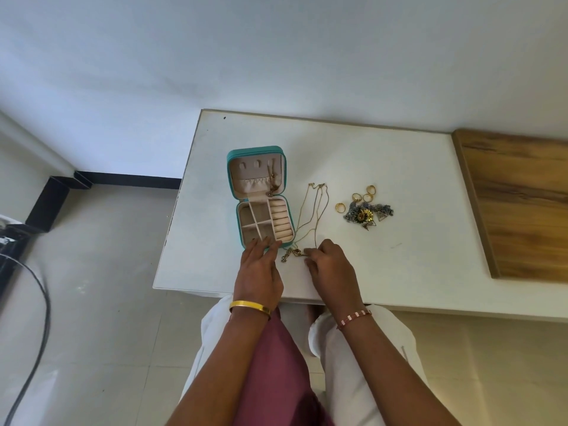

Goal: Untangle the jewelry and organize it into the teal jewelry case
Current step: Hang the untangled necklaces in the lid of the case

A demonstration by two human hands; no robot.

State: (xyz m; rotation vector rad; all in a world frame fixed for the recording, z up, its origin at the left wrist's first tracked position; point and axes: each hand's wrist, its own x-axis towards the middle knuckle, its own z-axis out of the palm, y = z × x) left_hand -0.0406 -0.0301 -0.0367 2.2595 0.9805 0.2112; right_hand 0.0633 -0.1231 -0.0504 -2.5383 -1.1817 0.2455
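Observation:
The teal jewelry case (233, 179) lies open on the white table (399, 179), lid back, with one gold chain (273, 182) hanging in the lid. Its beige tray holds compartments and ring rolls. Thin gold necklaces (316, 213) stretch from the table's middle down to a tangled bunch of pendants (292, 253) near the front edge. My left hand (259, 267) lies flat with straight fingers touching the case's front edge. My right hand (332, 265) has curled fingers pinching the chains beside the pendants.
A heap of silver chains, pendants and gold rings (365, 209) lies to the right of the necklaces. A wooden board (522, 204) covers the table's right end. The wall runs behind, tiled floor and a black cable (37, 318) lie to the left.

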